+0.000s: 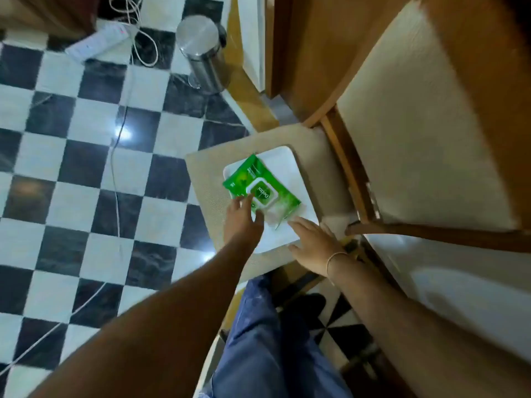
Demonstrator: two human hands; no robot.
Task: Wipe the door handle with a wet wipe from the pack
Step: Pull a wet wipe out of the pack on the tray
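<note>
A green pack of wet wipes (260, 191) lies flat on a white square plate (284, 162), which rests on the beige seat of a wooden chair (207, 179). My left hand (242, 222) reaches over the plate, its fingertips touching the pack's near left edge by the flap; fingers are spread and hold nothing. My right hand (313, 244) lies open beside the pack's near right corner, fingers extended over the plate's edge. A wooden door (304, 53) stands beyond the chair; its handle is out of view.
A black-and-white chequered floor (86, 168) spreads to the left, crossed by white cables. A steel pedal bin (201, 53) stands near the door frame, with a power strip (97, 41) farther left. The chair's padded backrest (425, 116) rises at the right. My jeans-clad leg (267, 340) is below.
</note>
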